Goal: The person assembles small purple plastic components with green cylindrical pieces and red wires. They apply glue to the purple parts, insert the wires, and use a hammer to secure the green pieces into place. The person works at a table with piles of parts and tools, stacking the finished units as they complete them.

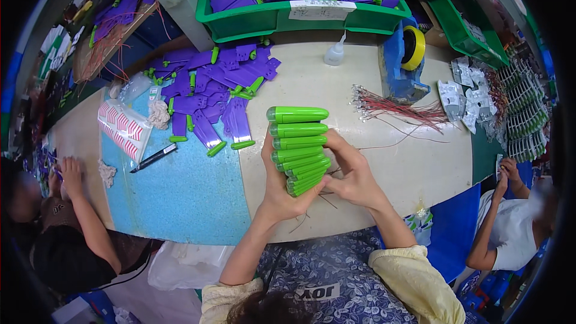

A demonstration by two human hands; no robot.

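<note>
Above the middle of the table I hold a fanned stack of bright green rounded bars (299, 142) with clear caps at their left ends. My left hand (281, 189) is closed round its left and lower side. At its right side, my right hand (354, 174) grips the stack, fingers curled and the thumb close to the lower bars. What lies beneath the bars is hidden. To the left is a loose pile of purple flat pieces (207, 87), many with a similar green bar at one end. A few thin dark wires show below my hands.
A green bin (240, 21) full of purple-green pieces stands at the back. Nearby are a white squeeze bottle (334, 54), blue tape dispenser (399, 72), red wires (402, 108), silvery packets (471, 99), and a black marker (153, 158) on a blue mat (180, 204). Co-workers sit at both sides.
</note>
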